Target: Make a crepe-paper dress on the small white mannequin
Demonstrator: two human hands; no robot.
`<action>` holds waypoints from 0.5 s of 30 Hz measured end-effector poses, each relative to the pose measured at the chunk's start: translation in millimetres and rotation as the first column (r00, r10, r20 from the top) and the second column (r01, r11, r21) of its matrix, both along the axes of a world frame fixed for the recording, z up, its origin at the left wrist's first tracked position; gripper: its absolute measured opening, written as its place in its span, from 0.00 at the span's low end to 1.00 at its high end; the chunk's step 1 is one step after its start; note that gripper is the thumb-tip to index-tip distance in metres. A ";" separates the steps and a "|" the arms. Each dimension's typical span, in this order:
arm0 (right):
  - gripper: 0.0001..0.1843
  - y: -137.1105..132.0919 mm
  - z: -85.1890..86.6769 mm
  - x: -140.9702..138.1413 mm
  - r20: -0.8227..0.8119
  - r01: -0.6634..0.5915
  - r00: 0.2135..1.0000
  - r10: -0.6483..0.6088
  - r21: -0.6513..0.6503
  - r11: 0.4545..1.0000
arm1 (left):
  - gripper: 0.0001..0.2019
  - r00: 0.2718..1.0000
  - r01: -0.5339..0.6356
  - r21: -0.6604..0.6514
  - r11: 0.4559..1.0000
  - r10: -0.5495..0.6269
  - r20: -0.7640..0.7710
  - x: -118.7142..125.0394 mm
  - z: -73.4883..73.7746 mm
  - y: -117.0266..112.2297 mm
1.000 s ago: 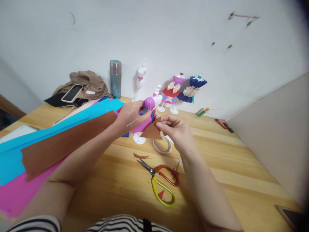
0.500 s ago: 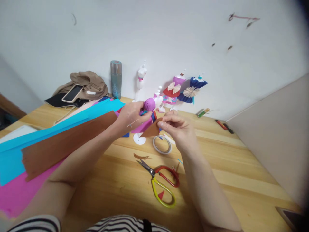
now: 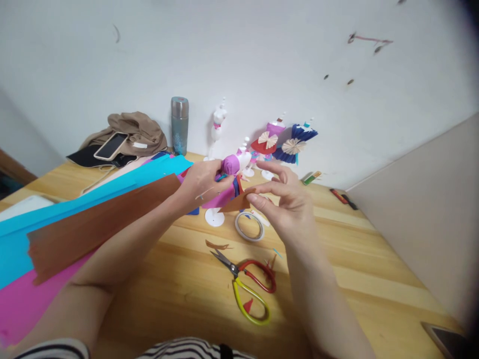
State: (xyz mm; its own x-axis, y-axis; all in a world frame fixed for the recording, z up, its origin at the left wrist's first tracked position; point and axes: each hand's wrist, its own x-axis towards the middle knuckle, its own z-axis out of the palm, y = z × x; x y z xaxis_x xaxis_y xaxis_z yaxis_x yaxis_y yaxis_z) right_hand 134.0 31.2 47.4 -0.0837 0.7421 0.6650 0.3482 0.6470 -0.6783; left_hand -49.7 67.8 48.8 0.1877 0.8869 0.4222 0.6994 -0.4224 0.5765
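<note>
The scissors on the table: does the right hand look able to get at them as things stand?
Probably yes. The scissors lie uncovered on the table, beside the right forearm. But the right hand pinches a brown paper piece, and the left hand grips the paper-wrapped figure.

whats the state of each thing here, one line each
paper doll: tilted, gripped in left hand
brown paper piece: pinched in right hand
scissors: lying flat, untouched
tape roll: lying flat
flask: upright, capped
phone: lying on brown cloth
</note>
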 end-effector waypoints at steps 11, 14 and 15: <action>0.04 40.1 -21.9 -6.3 -0.067 -0.041 0.997 0.030 -0.163 0.986 | 0.11 1.000 0.019 0.062 0.998 -0.019 -0.005 -1.4 -4.8 4.8; 0.04 39.3 -22.2 -8.5 -0.078 -0.078 0.995 0.064 -0.195 0.978 | 0.09 1.000 0.011 0.066 0.998 -0.011 -0.004 -1.4 -6.7 6.0; 0.04 39.2 -21.9 -9.2 -0.081 -0.082 0.994 0.067 -0.204 0.976 | 0.09 1.000 0.003 0.072 0.997 -0.002 -0.007 -1.4 -7.1 6.3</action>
State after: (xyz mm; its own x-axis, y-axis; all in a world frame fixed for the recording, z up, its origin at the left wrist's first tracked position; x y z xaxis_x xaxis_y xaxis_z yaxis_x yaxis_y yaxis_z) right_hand 124.8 70.3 25.5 -0.1004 0.8578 0.5041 0.2488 0.5122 -0.8220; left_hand -51.1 74.1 41.7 0.1930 0.8536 0.4839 0.7023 -0.4646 0.5394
